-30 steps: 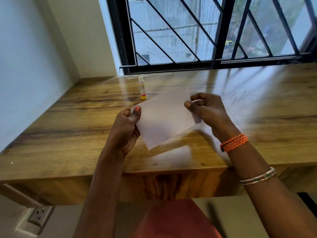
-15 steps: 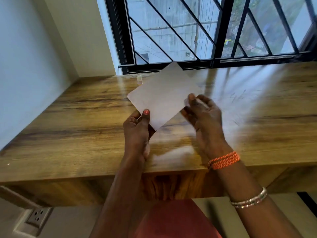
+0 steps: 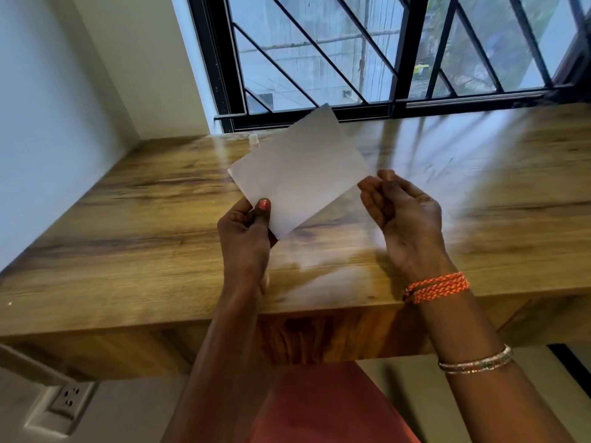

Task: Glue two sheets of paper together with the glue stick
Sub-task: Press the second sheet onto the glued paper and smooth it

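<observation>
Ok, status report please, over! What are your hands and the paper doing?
Left hand pinching white paper sheet, lifted off wooden desk. Right hand open beside the sheet's edge. Glue stick's white cap peeking from behind.

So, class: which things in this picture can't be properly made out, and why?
- Glue stick: head view, only its cap shows; the paper hides the rest.
- Whether one sheet or two: cannot tell.
- Right hand: blurred, contact with the paper unclear.
- Left hand: fingers behind the paper hidden.

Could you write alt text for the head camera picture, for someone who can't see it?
A person's left hand holds white paper up over a wooden desk, while the right hand hovers open by its right corner. Behind the paper, only the cap of a glue stick shows, below a barred window.
</observation>
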Demonstrator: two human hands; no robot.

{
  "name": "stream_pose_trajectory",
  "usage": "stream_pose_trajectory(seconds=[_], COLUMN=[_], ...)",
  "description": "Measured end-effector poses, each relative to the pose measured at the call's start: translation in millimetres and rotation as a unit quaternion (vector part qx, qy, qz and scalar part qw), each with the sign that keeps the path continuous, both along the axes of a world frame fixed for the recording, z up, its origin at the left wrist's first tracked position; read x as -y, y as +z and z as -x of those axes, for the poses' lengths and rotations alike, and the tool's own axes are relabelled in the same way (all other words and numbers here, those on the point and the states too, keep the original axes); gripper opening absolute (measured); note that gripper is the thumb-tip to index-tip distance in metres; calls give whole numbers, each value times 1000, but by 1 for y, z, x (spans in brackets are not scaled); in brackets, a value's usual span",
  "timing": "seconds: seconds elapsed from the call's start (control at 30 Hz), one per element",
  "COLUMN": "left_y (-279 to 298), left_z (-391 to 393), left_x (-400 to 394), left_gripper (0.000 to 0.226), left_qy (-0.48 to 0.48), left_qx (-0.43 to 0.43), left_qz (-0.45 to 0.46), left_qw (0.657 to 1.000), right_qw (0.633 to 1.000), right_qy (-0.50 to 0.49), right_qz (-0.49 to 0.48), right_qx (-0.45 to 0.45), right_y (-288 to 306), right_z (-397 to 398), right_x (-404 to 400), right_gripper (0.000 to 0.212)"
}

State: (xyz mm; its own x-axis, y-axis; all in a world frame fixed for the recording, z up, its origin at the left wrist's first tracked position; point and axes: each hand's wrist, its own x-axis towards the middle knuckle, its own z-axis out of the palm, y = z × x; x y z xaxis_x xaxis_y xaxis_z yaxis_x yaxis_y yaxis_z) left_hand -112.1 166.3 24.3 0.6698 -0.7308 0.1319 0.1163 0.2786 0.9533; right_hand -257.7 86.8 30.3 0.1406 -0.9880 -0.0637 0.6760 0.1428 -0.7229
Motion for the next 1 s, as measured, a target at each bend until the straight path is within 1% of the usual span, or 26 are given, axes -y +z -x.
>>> stream_pose_trajectory(seconds=[0.03, 0.07, 0.13, 0.17, 0.23, 0.33, 0.4, 0.47, 0.53, 0.6, 0.67, 0.7, 0.77, 0.8, 0.83, 0.87, 0.9, 0.93, 1.0], left_y=[-1, -1, -2, -3, -4, -3, 0, 2, 3, 2, 1, 1, 0, 1, 1, 1, 1, 1, 0], left_z=[2, 5, 10, 12, 14, 6, -2, -6, -8, -8, -9, -9, -7, -5, -4, -3, -3, -3, -3], left_x=[1, 2, 4, 3, 1, -7, -11, -14, -14, -14, -13, -13, -13, -12, -12, -11, -11, -11, -13], left_gripper=[19, 19, 21, 21, 22, 22, 22, 23, 23, 23, 25, 25, 25, 25, 24, 25, 25, 23, 22], left_qy=[0, -5, -23, -29, -36, -38, -41, -54, -63, -55, -50, -55, -75, -86, -95, -107, -118, -129, -153], left_qx=[-2, -3, 10, 19, 31, 41, 46, 54, 63, 81, 109, 120, 145, 151, 148, 139, 130, 121, 92], left_qz=[6, 11, 12, 9, 3, -3, -3, -6, -11, -12, -14, -16, -24, -27, -28, -27, -26, -27, -32], left_qw=[1000, 1000, 1000, 999, 999, 998, 998, 997, 996, 995, 993, 991, 986, 984, 984, 984, 984, 984, 983], right_qw=[1000, 997, 982, 975, 974, 984, 988, 988, 987, 980, 951, 929, 884, 854, 818, 781, 761, 762, 800], right_qy=[28, 66, 124, 126, 88, 22, 4, 5, 1, -31, -73, -78, -56, -45, -43, -52, -74, -103, -146], right_qz=[3, 16, 67, 88, 93, 64, 49, 47, 52, 69, 111, 146, 212, 234, 252, 264, 266, 268, 269], right_qx=[-2, -27, -128, -163, -188, -163, -143, -144, -154, -185, -279, -331, -414, -462, -515, -564, -587, -581, -517], right_y=[-2, -5, -13, -17, -18, -12, -7, -5, -4, -5, -6, -5, -4, -4, -4, -5, -6, -5, -7], right_z=[-4, -10, -25, -32, -37, -27, -16, -7, -3, -4, -6, -7, -12, -15, -18, -20, -21, -20, -17], right_x=[-5, -11, -24, -29, -32, -21, -12, -8, -6, -6, -5, -5, -8, -11, -14, -17, -17, -16, -9], right_gripper=[6, 3, 5, 7, 13, 16, 18, 16, 14, 15, 15, 24, 67, 87, 103, 113, 116, 111, 86])
